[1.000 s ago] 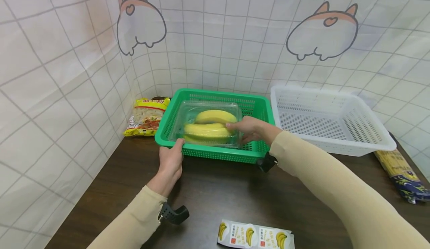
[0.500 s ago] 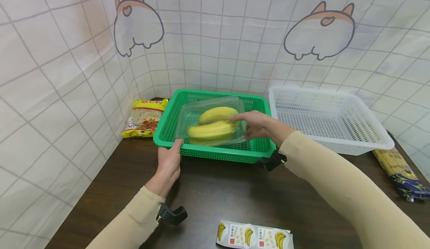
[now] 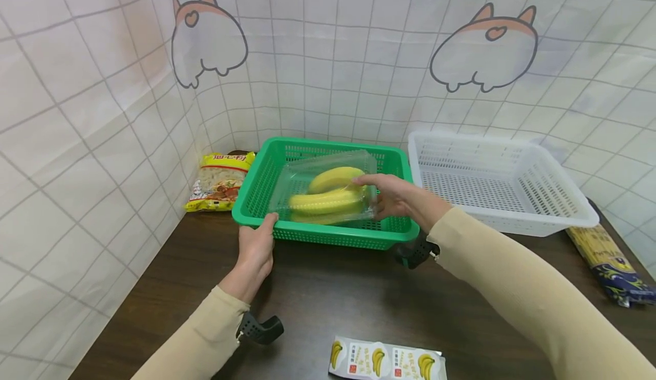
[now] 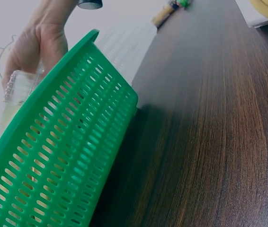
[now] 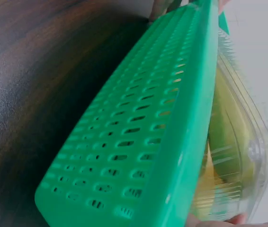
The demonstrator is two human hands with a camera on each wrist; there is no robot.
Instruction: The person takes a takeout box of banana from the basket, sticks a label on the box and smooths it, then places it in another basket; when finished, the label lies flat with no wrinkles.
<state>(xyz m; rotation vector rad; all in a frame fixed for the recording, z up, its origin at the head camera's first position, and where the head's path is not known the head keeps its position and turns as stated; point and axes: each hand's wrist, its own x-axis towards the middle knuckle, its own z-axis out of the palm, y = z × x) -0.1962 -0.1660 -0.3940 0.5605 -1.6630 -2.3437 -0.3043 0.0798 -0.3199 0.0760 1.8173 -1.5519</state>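
A clear plastic box [image 3: 289, 178] with yellow bananas [image 3: 328, 202] inside sits at a slant in the green basket [image 3: 333, 234]. My right hand [image 3: 397, 196] grips the box's right end, thumb on top and the other fingers down its side. At the basket's front left corner my left hand [image 3: 256, 249] holds the rim, thumb on top; its fingers below are mostly hidden. The left wrist view shows the slotted front wall of the basket [image 4: 72, 137] and the right hand [image 4: 44, 45] on the box above it. Beyond the rim, the right wrist view shows the box [image 5: 262, 146].
Left of the basket lies a yellow food packet [image 3: 220, 180]. A white basket [image 3: 492, 215] stands to the right, with a noodle packet [image 3: 610, 260] beside it. A strip printed with bananas [image 3: 386, 360] lies on the dark wooden table [image 3: 328, 294] in front. Patterned sheeting [image 3: 328, 55] hangs behind.
The box has turned and shifted right in the green basket, its right end raised and then lowered slightly. My right hand moved right with it; my left hand stays on the rim.
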